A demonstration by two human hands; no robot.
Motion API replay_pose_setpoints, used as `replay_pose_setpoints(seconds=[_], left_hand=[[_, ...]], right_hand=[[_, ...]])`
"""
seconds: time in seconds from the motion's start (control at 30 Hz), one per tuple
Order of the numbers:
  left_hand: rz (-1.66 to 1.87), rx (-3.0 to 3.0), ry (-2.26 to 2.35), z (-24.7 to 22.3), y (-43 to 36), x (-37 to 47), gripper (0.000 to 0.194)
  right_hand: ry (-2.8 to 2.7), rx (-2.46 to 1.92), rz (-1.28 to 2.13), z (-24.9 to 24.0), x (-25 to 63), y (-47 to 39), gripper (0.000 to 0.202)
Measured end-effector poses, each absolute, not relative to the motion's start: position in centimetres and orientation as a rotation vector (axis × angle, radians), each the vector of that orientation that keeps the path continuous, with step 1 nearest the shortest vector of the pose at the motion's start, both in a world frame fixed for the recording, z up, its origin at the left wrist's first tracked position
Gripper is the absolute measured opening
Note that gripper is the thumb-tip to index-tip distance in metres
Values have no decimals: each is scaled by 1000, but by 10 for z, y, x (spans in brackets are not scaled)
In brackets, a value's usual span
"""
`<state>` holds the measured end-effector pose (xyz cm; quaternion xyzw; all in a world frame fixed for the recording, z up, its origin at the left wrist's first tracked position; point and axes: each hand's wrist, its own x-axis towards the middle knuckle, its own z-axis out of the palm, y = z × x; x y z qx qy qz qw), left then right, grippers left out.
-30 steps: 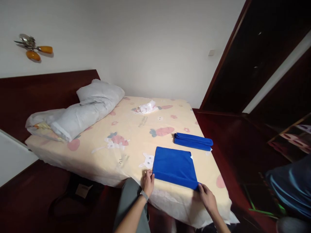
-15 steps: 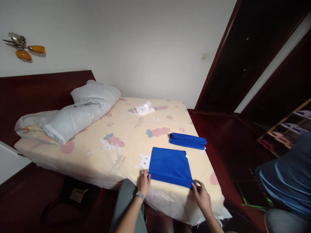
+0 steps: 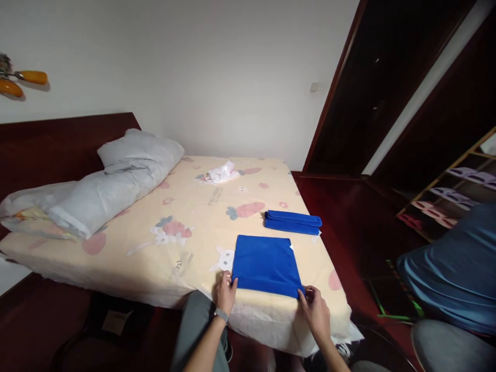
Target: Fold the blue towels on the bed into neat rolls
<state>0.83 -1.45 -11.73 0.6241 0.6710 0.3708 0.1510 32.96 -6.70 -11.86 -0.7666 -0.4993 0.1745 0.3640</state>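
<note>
On the bed [image 3: 207,225]: one narrow folded blue cloth [image 3: 292,222], apparently done; nearer me, one blue cloth square [image 3: 265,261], not yet that narrow, its near corners pinched in my half-curled left hand [image 3: 226,294] and right hand [image 3: 315,311].

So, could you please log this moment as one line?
left hand: touching near-left corner, flat blue cloth rectangle | right hand: touching its near-right corner | beyond: folded blue cloth bundle | underneath: cream patterned bedsheet
</note>
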Motion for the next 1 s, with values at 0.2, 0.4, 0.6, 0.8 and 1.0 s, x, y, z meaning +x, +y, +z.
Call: replay_pose_setpoints(seconds=[0.2, 0.4, 0.6, 0.8, 1.0], left_hand=[[983, 2132, 2043, -105, -22, 9, 25], [700, 2729, 1379, -90, -48, 45, 46], [515, 2804, 1305, -91, -41, 60, 63], [474, 2776, 1456, -111, -29, 39, 63], [408, 2734, 1547, -121, -25, 18, 64]], right_hand=[[-1419, -2053, 135, -116, 323, -68, 50], [-1936, -1676, -2, -123, 278, -74, 43], [-2222, -1527, -27, -130, 249, -61, 59], [-2271, -1520, -18, -136, 282, -55, 59], [-2234, -1629, 88, -143, 324, -58, 58]])
